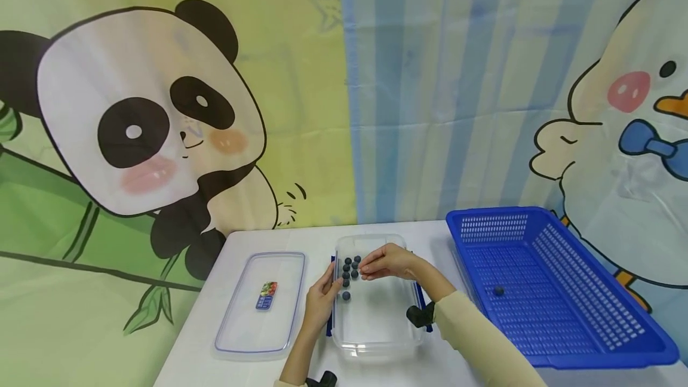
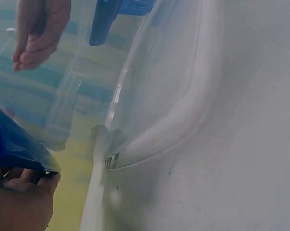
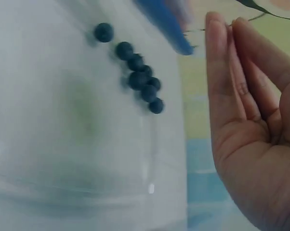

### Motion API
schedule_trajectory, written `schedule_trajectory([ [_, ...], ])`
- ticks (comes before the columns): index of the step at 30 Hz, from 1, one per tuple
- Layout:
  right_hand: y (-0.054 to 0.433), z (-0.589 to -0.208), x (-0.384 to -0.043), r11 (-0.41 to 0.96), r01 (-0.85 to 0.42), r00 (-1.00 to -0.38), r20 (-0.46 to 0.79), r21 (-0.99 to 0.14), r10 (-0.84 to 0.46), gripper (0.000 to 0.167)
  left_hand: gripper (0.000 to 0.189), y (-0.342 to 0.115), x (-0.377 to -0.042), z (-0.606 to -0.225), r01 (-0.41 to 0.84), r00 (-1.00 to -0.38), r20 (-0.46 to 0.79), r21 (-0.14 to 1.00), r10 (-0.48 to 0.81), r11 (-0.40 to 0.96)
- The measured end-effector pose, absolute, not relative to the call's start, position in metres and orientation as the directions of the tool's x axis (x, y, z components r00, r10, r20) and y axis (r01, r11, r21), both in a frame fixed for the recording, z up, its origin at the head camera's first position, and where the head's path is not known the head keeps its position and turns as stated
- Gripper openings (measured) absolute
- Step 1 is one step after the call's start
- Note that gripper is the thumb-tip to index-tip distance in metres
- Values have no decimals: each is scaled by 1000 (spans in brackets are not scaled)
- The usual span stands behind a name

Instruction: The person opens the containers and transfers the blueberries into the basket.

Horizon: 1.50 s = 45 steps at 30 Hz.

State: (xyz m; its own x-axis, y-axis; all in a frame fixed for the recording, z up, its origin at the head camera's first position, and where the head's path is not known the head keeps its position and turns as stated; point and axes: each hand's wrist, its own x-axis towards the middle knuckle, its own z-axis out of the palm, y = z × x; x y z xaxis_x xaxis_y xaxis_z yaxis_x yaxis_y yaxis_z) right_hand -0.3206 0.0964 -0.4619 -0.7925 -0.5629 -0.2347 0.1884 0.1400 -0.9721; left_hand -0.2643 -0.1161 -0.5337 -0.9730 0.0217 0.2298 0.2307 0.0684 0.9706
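Note:
A clear plastic box (image 1: pixel 378 315) with blue side latches stands on the table, several blueberries (image 1: pixel 346 282) lying along its left side. My left hand (image 1: pixel 321 297) holds the box's left wall; in the left wrist view its fingers (image 2: pixel 27 180) curl by a blue latch (image 2: pixel 22 144). Over the box is my right hand (image 1: pixel 389 261), its fingertips close together just right of the berries. The right wrist view shows that hand's fingers (image 3: pixel 219 67) nearly straight, and I see nothing between them. The blueberries (image 3: pixel 138 79) appear there to the left of the hand, most of them clustered.
To the right stands a blue plastic basket (image 1: pixel 537 339) with a single blueberry (image 1: pixel 498 291) inside. A clear lid (image 1: pixel 236 321) bearing a colourful label (image 1: pixel 266 295) lies on the white table (image 1: pixel 204 369) to the left. A printed curtain (image 1: pixel 301 106) hangs behind.

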Motion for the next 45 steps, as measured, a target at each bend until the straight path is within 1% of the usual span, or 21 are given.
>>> schedule_trajectory([
  [4,82,-479,-318,211,189,-807,-274,-959,-523,21,61,-117,-270,-544,230,-973,229,969,25,86],
  [7,72,-490,-318,226,193,-814,-285,-955,-507,17,62,-118,-271,-545,227,-974,226,970,22,91],
  [14,56,-510,-314,230,220,-828,-306,-948,-469,16,61,-118,-267,-541,211,-977,209,975,36,71],
  [17,54,-513,-312,247,216,-853,-306,-944,-422,16,59,-116,-262,-531,215,-976,213,976,52,42],
  [21,53,-517,-310,239,242,-877,-317,-940,-362,17,57,-115,-255,-517,211,-976,210,977,56,25],
  [24,52,-520,-310,215,279,-879,-339,-936,-335,18,58,-115,-256,-519,205,-978,203,978,53,28],
  [27,50,-523,-310,208,298,-879,-353,-932,-320,18,59,-116,-262,-529,194,-980,193,981,49,21],
  [31,48,-525,-310,204,312,-873,-365,-928,-324,19,62,-117,-269,-541,190,-981,189,982,37,21],
  [38,46,-524,-310,191,320,-858,-370,-928,-358,18,60,-118,-269,-542,207,-978,206,978,36,15],
  [40,45,-525,-310,192,316,-850,-367,-929,-377,19,59,-118,-267,-537,191,-980,191,982,50,-1],
  [45,44,-527,-308,186,303,-826,-355,-935,-437,20,60,-117,-256,-519,158,-985,157,987,76,7],
])
